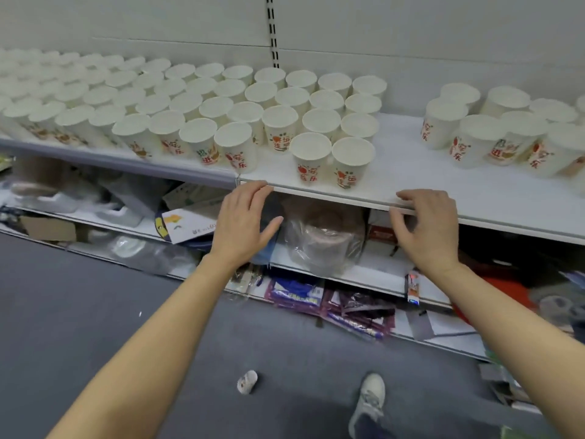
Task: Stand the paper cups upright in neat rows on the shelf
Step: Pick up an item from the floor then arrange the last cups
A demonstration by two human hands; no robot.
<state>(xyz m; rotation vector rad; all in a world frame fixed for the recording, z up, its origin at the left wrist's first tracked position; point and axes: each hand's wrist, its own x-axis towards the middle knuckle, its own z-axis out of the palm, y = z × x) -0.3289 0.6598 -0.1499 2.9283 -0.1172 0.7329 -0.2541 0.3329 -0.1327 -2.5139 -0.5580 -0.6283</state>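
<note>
Several white paper cups with red and orange print stand upright in rows [202, 99] on the white shelf [408, 166], filling its left and middle. Two cups [332, 158] stand nearest the front edge. A looser cluster of cups [493, 131] sits at the right. My left hand [245, 221] hangs at the shelf's front lip, fingers relaxed, fingertips touching the edge and holding nothing. My right hand [427, 224] is at the lip further right, fingers loosely curled over the edge strip, with no cup in it.
Bare shelf surface lies between the rows and the right cluster. Lower shelves [316, 245] hold bags, boxes and packets. One cup lies on the grey floor [247, 381]. My shoe [368, 397] is beside it.
</note>
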